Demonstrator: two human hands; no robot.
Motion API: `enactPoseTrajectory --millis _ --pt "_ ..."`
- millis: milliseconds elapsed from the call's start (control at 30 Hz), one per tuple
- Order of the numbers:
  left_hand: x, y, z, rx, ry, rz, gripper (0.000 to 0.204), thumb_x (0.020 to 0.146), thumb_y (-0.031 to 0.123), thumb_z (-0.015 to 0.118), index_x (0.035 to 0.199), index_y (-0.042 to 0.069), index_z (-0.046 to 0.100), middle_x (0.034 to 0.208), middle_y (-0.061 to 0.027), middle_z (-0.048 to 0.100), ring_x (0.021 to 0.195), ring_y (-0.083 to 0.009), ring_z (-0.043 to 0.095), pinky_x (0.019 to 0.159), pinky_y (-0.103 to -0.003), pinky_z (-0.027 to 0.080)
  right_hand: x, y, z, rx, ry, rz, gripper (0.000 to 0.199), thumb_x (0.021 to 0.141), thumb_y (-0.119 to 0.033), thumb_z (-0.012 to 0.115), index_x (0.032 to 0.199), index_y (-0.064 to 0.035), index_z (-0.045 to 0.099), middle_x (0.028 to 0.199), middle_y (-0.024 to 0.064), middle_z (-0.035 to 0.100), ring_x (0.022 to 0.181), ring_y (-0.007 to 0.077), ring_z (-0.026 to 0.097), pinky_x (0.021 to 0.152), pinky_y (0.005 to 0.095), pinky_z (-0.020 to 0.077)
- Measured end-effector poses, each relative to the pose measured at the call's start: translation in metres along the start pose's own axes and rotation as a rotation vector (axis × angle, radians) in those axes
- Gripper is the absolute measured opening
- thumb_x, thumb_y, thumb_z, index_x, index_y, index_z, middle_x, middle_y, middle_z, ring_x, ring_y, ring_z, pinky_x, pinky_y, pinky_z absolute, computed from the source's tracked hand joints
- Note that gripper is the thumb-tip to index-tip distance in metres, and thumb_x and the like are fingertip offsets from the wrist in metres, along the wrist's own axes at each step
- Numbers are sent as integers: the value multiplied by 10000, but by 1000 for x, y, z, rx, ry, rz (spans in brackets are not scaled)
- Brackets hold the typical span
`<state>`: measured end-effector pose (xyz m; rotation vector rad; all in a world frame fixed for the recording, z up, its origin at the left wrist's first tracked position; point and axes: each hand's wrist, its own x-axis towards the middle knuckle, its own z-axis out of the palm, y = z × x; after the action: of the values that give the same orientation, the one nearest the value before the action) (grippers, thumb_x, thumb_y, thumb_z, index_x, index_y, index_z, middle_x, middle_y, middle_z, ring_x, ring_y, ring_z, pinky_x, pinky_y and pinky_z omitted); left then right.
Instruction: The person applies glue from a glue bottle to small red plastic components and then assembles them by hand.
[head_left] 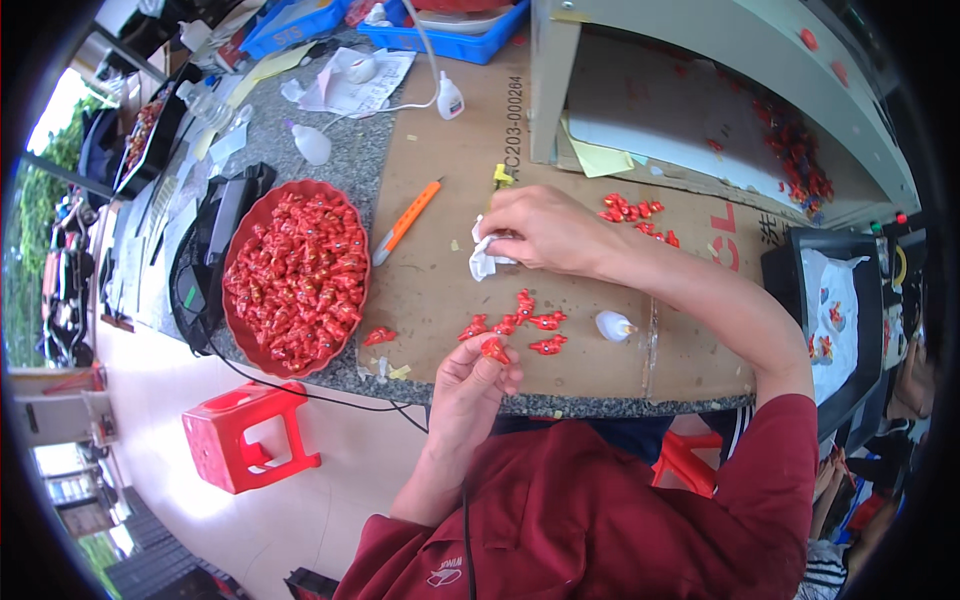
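Between the thumb and fingers of my left hand (468, 388), near the table's front edge, is a small red figurine (494, 350). My right hand (548, 232) pinches a crumpled white tissue (483, 264) over the cardboard sheet (420, 290). Several more red figurines (525, 304) lie loose just beyond my left hand. A small white squeeze bottle (614, 326) rests on its side to their right. On the left stands a red scalloped bowl (233, 318) heaped with similar red pieces.
An orange utility knife (410, 218) lies beside the bowl. More white bottles (450, 98) and blue trays (465, 45) are at the back. A grey shelf (548, 90) rises at the back right, a black tray (855, 380) sits far right, and a red stool (225, 440) stands below.
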<state>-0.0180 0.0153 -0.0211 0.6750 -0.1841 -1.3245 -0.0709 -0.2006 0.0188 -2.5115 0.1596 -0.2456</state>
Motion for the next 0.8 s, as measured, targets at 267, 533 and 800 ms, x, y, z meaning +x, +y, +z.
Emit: enactPoseTrajectory --millis 267,533,800 --pt "7 -3 6 -8 66 39 176 854 92 564 1017 26 563 904 -68 596 771 -147 553 650 -223 441 -23 -58 -10 311 -18 38 214 751 -193 635 850 -4 623 727 87 554 602 180 545 543 300 432" --pt "1 -16 11 213 34 33 203 796 66 630 973 -3 559 863 -105 606 712 -164 591 596 -244 467 -59 0 -64 70 355 446 222 731 -138 626 883 24 631 834 164 623 780 265 603 708 361 460" --pt "1 -32 24 358 -82 -62 237 772 -43 621 1000 -11 563 874 -77 625 773 -125 607 678 -233 508 -83 41 -37 40 280 521 199 773 -169 609 865 6 636 820 110 607 773 250 580 702 338 449"
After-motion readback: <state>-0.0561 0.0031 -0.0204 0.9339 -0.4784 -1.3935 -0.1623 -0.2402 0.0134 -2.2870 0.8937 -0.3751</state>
